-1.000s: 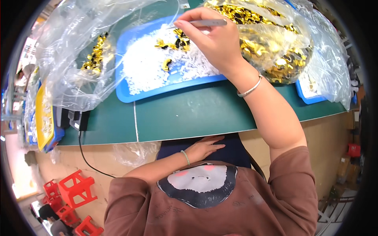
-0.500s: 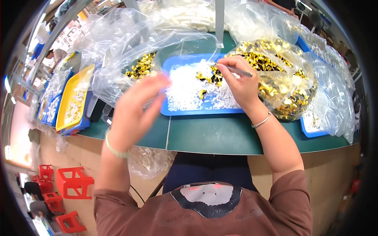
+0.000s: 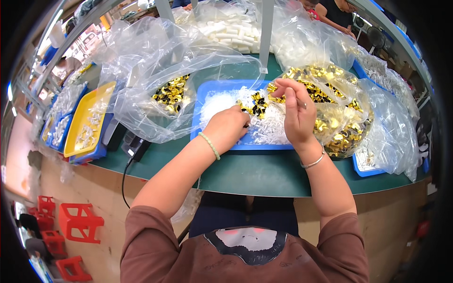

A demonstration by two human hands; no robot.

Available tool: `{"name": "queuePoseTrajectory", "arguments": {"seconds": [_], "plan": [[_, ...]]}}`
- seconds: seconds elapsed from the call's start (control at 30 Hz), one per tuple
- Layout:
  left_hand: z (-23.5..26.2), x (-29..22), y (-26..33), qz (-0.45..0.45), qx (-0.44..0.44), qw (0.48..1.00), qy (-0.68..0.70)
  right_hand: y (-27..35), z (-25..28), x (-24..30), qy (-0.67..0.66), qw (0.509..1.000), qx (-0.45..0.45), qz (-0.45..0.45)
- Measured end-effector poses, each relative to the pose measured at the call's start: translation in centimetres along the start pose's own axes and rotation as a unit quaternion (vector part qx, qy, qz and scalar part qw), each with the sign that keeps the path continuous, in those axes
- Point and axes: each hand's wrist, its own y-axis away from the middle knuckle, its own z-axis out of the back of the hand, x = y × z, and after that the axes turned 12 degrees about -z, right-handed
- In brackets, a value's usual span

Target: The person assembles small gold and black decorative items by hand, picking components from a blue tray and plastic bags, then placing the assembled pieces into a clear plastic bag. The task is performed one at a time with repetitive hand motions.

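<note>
My left hand [image 3: 225,126] reaches into a blue tray [image 3: 203,96], its fingers bent down and closed at the small parts. A dark bit shows by its fingertips, too small to name. Small white plastic parts [image 3: 269,127] fill much of the tray, with a little heap of shiny gold pieces [image 3: 257,104] at its middle. Over the tray's right side, my right hand [image 3: 299,113] is closed around slim metal tweezers [image 3: 302,104], mostly hidden by the fingers. Just right of that hand lies a clear bag of gold pieces [image 3: 342,122].
An open clear bag [image 3: 141,113] with more gold pieces lies left of the tray. A yellow tray [image 3: 75,137] and a black corded device [image 3: 134,145] are farther left. White tube-like parts [image 3: 236,35] are piled behind a grey post [image 3: 265,37]. Co-workers sit across the table.
My left hand has come from the tray's left side, blurred, down into its parts. My right hand has drawn back slightly, and the tweezers have turned from pointing left over the gold heap.
</note>
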Motion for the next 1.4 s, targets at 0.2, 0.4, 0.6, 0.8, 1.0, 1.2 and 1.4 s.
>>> {"name": "queuePoseTrajectory", "arguments": {"seconds": [0.2, 0.4, 0.6, 0.8, 1.0, 1.2, 1.4], "plan": [[-0.2, 0.9, 0.5, 0.023, -0.115, 0.978, 0.172, 0.1, 0.3, 0.5, 0.206, 0.950, 0.227, 0.055], [1.2, 1.8, 0.9, 0.085, -0.215, 0.905, 0.357, 0.8, 0.4, -0.5, 0.284, 0.901, 0.326, 0.041], [1.2, 2.3, 0.8, 0.177, -0.227, 0.737, 0.611, 1.5, -1.0, -1.0, 0.304, 0.900, 0.311, 0.025], [1.0, 3.0, 1.1, 0.181, -0.259, 0.648, 0.693, 1.9, -2.3, -1.5, 0.336, 0.884, 0.323, 0.034], [1.0, 3.1, 1.0, 0.171, -0.250, 0.638, 0.708, 1.8, -1.8, -0.9, 0.352, 0.869, 0.346, 0.033], [0.3, 2.5, 0.6, 0.166, -0.223, 0.658, 0.700, 1.8, -2.3, -1.4, 0.374, 0.861, 0.343, 0.040], [-0.1, 2.7, 0.6, 0.140, -0.202, 0.642, 0.726, 1.9, -2.4, -1.8, 0.398, 0.852, 0.337, 0.045]]}}
